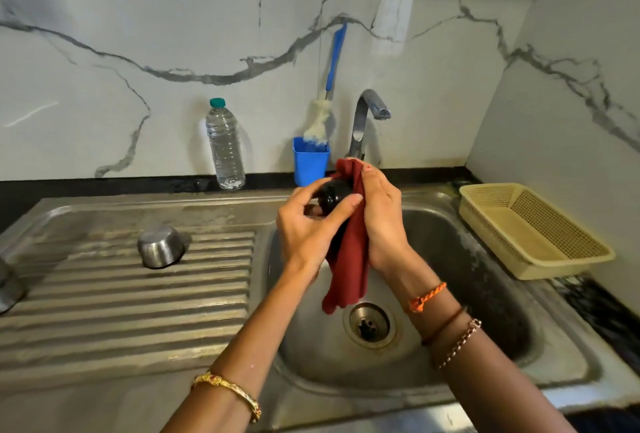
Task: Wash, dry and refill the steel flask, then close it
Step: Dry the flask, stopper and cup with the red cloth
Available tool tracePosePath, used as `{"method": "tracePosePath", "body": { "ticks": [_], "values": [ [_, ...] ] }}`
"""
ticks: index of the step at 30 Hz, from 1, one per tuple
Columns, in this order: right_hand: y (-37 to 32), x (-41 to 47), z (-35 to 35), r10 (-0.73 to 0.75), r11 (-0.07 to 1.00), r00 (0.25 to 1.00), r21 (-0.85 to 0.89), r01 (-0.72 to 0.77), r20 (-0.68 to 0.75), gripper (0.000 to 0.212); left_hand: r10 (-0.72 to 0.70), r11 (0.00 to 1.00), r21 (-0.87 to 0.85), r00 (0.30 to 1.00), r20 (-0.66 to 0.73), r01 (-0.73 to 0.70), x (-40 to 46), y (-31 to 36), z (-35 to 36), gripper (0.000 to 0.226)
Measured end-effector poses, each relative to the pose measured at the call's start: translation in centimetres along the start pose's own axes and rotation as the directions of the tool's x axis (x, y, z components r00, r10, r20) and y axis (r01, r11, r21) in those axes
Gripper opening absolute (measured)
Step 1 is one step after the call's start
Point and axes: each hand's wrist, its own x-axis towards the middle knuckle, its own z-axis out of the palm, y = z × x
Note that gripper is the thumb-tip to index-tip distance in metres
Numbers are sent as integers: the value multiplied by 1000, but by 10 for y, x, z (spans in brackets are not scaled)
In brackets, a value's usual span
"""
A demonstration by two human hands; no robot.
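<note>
Both hands work above the sink (450, 394): left hand (311, 228) grips a black lid (334, 195) (probably the flask's), right hand (382, 221) clutches a red cloth (349, 259), drying it.

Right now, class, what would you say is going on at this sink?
A person stands over the steel sink wiping a small glossy black part, probably the flask's stopper or lid, with a dark red cloth. The left hand grips the black part while the right hand holds the cloth around it. On the draining board an upturned steel cup sits; a water bottle stands by the wall. The tap shows no water running.
</note>
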Motion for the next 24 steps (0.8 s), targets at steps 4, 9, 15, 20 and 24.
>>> {"method": "tracePosePath", "body": {
  "ticks": [4,9,15,20,24],
  "values": [
    [-10,0,-12,395,909,919,135,-394,23,29,318,877,313,928,194,-366,8,-15,-9,53],
    [11,-3,-15,-43,965,994,-262,16,-96,30,-148,971,-170,980,132,169,-7,-6,2,29],
    [20,-16,-18,-569,764,815,-298,572,107,27,-635,673,-379,759,146,635,-8,9,10,16],
    [-6,-10,-19,-69,997,997,29,68,31,26,-611,718,-302,775,158,627,-3,10,5,15],
    [-11,-4,-20,171,948,984,278,-154,-38,29,-453,801,-351,874,175,485,-8,10,10,14]
  ]
}}
